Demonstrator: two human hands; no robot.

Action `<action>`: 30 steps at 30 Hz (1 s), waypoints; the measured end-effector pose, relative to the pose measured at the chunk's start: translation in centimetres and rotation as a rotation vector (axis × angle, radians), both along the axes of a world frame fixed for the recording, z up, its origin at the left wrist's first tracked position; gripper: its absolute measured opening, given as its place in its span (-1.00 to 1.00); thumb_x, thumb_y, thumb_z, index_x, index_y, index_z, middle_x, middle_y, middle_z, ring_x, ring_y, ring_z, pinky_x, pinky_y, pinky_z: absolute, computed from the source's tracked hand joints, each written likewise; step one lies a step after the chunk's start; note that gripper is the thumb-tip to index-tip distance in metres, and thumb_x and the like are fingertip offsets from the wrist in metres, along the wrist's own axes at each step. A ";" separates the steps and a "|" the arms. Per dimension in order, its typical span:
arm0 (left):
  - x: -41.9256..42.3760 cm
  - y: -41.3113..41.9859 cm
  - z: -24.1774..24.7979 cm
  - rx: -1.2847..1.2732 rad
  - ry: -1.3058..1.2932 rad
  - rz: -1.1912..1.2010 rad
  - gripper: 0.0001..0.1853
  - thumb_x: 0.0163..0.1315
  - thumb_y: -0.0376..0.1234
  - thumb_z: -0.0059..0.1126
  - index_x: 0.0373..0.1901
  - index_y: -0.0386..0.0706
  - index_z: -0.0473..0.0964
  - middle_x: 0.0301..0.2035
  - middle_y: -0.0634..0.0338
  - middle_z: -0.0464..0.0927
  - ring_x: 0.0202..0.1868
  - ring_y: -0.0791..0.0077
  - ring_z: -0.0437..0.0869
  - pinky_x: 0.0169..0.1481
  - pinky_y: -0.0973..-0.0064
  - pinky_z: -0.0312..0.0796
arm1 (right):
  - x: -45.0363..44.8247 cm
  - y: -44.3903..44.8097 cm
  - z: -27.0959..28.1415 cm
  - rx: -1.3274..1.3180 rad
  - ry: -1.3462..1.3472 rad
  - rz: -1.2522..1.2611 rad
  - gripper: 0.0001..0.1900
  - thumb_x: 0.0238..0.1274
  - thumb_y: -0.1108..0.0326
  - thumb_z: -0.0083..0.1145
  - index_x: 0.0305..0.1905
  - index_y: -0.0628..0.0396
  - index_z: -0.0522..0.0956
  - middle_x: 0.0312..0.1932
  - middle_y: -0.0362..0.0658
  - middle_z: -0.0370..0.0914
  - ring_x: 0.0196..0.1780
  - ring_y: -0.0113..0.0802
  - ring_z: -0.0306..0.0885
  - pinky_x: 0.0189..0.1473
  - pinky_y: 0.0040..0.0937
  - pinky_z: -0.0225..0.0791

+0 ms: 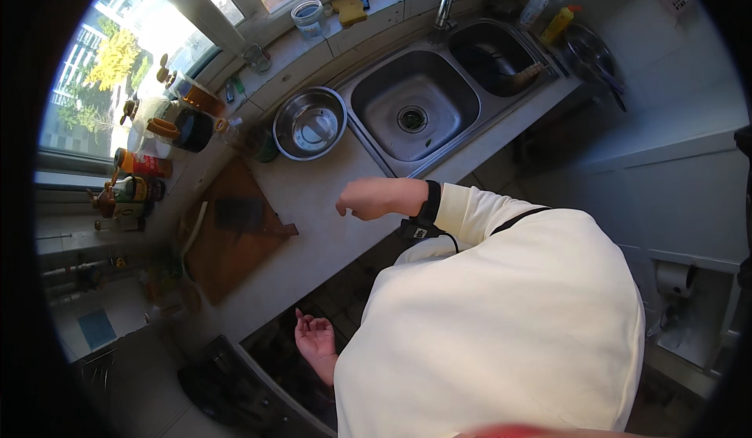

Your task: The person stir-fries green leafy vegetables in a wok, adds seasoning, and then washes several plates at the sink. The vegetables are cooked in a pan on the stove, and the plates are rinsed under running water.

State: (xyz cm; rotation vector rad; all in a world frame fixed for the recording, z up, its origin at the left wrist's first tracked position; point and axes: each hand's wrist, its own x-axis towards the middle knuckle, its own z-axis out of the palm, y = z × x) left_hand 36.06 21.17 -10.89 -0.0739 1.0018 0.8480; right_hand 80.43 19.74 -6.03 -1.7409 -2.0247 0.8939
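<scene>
Over the pale countertop (252, 300), my right hand (373, 197) hangs with its fingers bent down and nothing visible in them. A black wristband (432, 203) circles that wrist. My left hand (317, 341) is just off the counter's front edge, palm up, fingers loosely curled, holding nothing. A cleaver (238, 214) with a brown handle lies on a wooden cutting board (241, 262), left of my right hand. Along the board's far side runs a long pale strip (197, 232), too blurred to name. A shiny metal bowl (310, 124) sits between the board and the sink.
The double steel sink (376, 115) has green scraps at its drain, below a chrome faucet (446, 3). Bottles and jars (194, 130) crowd the windowsill side. Yellow sponges (349, 10) rest on the ledge. A black pan (205, 379) stands at lower left.
</scene>
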 end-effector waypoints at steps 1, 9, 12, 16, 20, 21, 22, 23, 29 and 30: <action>2.4 0.4 0.8 0.035 -0.008 -0.063 -0.74 0.45 -0.35 0.04 0.09 -0.10 0.60 -0.33 0.21 0.65 -0.36 0.43 0.60 -0.08 0.30 0.54 | 2.7 -1.0 0.3 -0.026 -0.032 -0.046 -0.70 0.25 0.32 0.27 0.07 0.05 0.66 -0.10 0.04 0.73 0.01 0.08 0.68 0.03 -0.04 0.54; 15.9 1.9 1.9 0.025 0.105 -0.405 -0.75 0.45 -0.35 0.06 0.09 -0.07 0.60 -0.32 0.21 0.63 -0.31 0.45 0.61 -0.02 0.34 0.53 | 16.5 -13.9 0.0 -0.043 -0.159 -0.670 -0.72 0.31 0.27 0.21 0.07 0.06 0.68 -0.16 0.06 0.73 -0.01 0.06 0.69 0.07 -0.05 0.52; 21.0 2.1 0.1 -0.090 0.108 -0.524 -0.65 0.40 -0.34 0.10 0.19 -0.09 0.55 -0.26 0.21 0.63 -0.26 0.41 0.64 -0.01 0.28 0.57 | 20.5 -20.7 -0.8 -0.141 -0.077 -0.913 -0.75 0.31 0.24 0.20 -0.02 0.08 0.70 -0.11 0.06 0.72 0.06 0.06 0.66 0.10 -0.04 0.51; 27.3 -0.1 -0.4 -0.082 0.116 -0.555 -0.64 0.39 -0.33 0.11 0.20 -0.08 0.54 -0.22 0.21 0.62 -0.22 0.38 0.65 -0.03 0.30 0.57 | 30.7 -26.5 -2.5 -0.183 -0.171 -1.003 -0.77 0.31 0.25 0.20 -0.10 0.11 0.73 -0.10 0.04 0.73 0.04 0.06 0.67 0.11 -0.06 0.52; 33.9 -2.3 -0.3 -0.046 0.117 -0.594 -0.65 0.40 -0.33 0.09 0.20 -0.08 0.53 -0.22 0.22 0.62 -0.20 0.40 0.66 -0.03 0.33 0.57 | 46.0 -24.9 -6.0 -0.173 -0.297 -1.052 -0.78 0.30 0.31 0.16 -0.08 0.09 0.75 -0.07 0.08 0.72 0.04 0.06 0.69 0.12 -0.09 0.54; 35.5 -2.8 -0.5 -0.043 0.119 -0.601 -0.64 0.41 -0.33 0.08 0.21 -0.08 0.53 -0.21 0.21 0.62 -0.20 0.40 0.66 -0.03 0.34 0.57 | 49.7 -23.0 -7.5 -0.187 -0.351 -1.054 -0.77 0.30 0.32 0.15 -0.07 0.08 0.75 -0.08 0.09 0.72 0.04 0.06 0.69 0.12 -0.10 0.54; 37.4 -3.4 -1.0 -0.025 0.087 -0.607 -0.64 0.41 -0.33 0.08 0.21 -0.08 0.53 -0.21 0.21 0.62 -0.20 0.40 0.66 -0.03 0.34 0.57 | 52.7 -21.3 -9.2 -0.211 -0.408 -1.056 -0.77 0.30 0.34 0.15 -0.07 0.07 0.75 -0.08 0.11 0.72 0.04 0.06 0.69 0.13 -0.10 0.55; 39.0 -4.1 -1.4 -0.055 0.168 -0.542 -0.64 0.41 -0.33 0.08 0.22 -0.09 0.53 -0.21 0.21 0.62 -0.19 0.40 0.66 -0.03 0.34 0.57 | 54.9 -19.6 -11.2 -0.205 -0.426 -0.990 -0.76 0.29 0.33 0.15 -0.06 0.06 0.76 -0.05 0.10 0.72 0.07 0.06 0.69 0.14 -0.09 0.54; 50.2 -9.5 -2.3 -0.182 0.211 -0.330 -0.65 0.40 -0.32 0.07 0.19 -0.12 0.56 -0.19 0.18 0.63 -0.18 0.38 0.64 0.01 0.34 0.56 | 62.2 -11.5 -22.6 -0.336 -0.657 -0.662 -0.71 0.31 0.26 0.13 0.00 0.02 0.76 0.14 0.02 0.68 0.25 0.01 0.61 0.23 -0.03 0.48; 51.4 -10.5 -1.9 -0.153 0.151 -0.370 -0.65 0.40 -0.31 0.07 0.17 -0.14 0.58 -0.19 0.18 0.64 -0.18 0.38 0.64 0.00 0.34 0.56 | 62.1 -11.3 -24.1 -0.277 -0.725 -0.613 -0.71 0.28 0.26 0.15 -0.02 0.04 0.76 0.13 0.05 0.68 0.24 0.02 0.62 0.23 -0.02 0.48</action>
